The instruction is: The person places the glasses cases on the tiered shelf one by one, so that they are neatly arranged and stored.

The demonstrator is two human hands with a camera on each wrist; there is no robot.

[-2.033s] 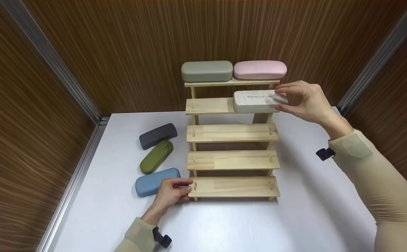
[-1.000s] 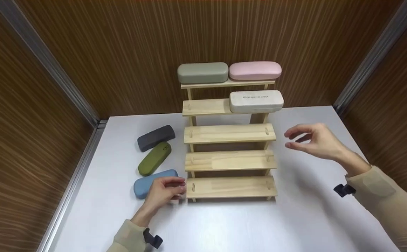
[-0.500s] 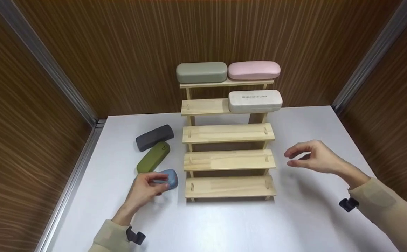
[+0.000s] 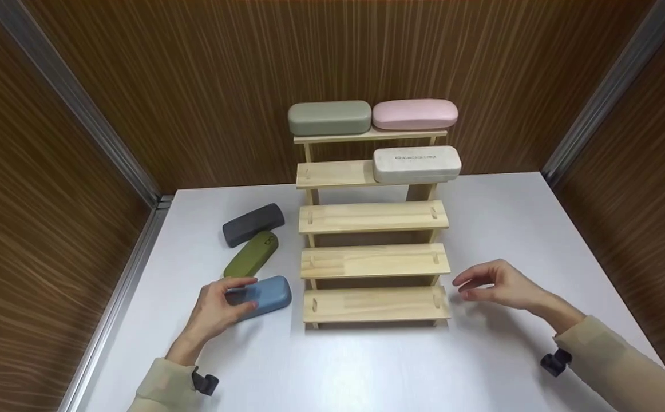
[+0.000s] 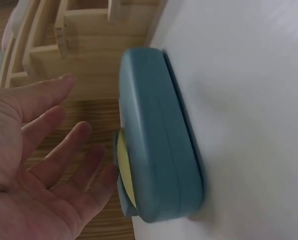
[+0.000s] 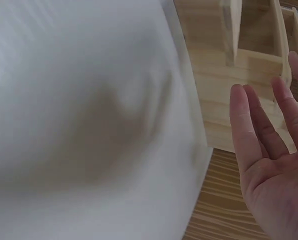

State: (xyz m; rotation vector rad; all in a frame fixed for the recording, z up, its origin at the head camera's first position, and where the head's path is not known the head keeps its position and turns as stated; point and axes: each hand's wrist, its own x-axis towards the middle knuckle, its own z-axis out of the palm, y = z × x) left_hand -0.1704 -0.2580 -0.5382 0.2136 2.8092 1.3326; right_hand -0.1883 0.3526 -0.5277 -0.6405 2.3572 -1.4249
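Observation:
My left hand point(image 4: 213, 309) hovers over the left end of a blue glasses case point(image 4: 269, 294) on the table. In the left wrist view its fingers are spread and loosely bent, with a gap between the palm and the blue case point(image 5: 156, 135). My right hand point(image 4: 501, 284) hangs in the air beside the lowest step at the right, holding nothing. The right wrist view shows its fingers point(image 6: 244, 125) extended near the wooden stand. A white glasses case point(image 4: 417, 163) lies on the right half of the stand's second step from the top.
The stepped wooden stand point(image 4: 375, 263) fills the middle. A grey-green case point(image 4: 330, 118) and a pink case point(image 4: 415, 114) share its top step. An olive case point(image 4: 252, 253) and a dark grey case point(image 4: 253, 224) lie left of it on the white table point(image 4: 367, 372).
The right hand has let go of the white case and come down toward the lowest step. My left hand has left the stand's lowest step and moved left over the blue case.

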